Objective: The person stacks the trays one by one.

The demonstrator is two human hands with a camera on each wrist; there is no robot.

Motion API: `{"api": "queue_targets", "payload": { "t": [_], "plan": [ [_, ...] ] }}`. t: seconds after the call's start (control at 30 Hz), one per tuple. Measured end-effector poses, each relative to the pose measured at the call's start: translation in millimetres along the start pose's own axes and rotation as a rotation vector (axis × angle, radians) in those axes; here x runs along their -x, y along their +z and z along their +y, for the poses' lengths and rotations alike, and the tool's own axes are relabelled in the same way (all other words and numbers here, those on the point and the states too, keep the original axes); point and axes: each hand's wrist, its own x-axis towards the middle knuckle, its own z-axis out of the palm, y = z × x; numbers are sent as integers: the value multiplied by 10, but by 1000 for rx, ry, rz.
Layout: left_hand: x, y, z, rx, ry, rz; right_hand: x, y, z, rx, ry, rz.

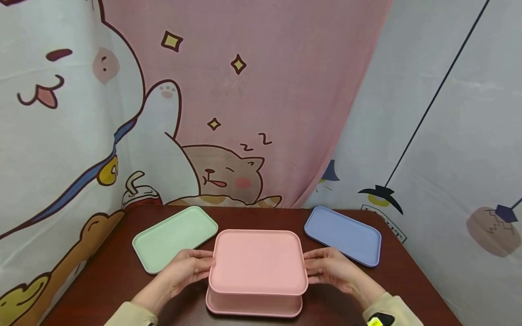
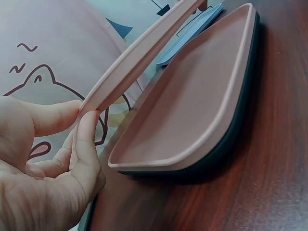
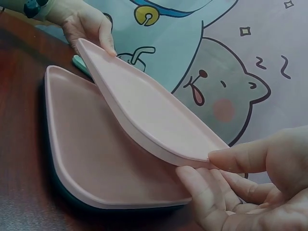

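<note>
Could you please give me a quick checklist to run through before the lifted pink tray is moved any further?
1. Left hand grips the upper pink tray at its left edge: ok.
2. Right hand grips the opposite edge: ok.
3. Upper pink tray is clear of the lower pink tray: ok, a gap shows in both wrist views.
4. Lower pink tray lies flat on the table: ok, though a dark edge shows beneath it; what that is, cannot tell.
5. Green tray and blue tray lie apart from the stack: ok.
</note>
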Motion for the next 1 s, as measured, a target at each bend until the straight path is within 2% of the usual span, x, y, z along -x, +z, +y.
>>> {"api": "queue_targets", "payload": {
  "t": [0.23,0.7,1.0],
  "plan": [
    [57,-35,-77,19,-20,-10,28,37,68,-18,-5,-32],
    [120,-66,-171,26,-25,-18,41,65,167,-22,-3,-31],
    [103,-87,-222,29,-21,-13,37,63,240,-36,-8,-41]
  ]
}}
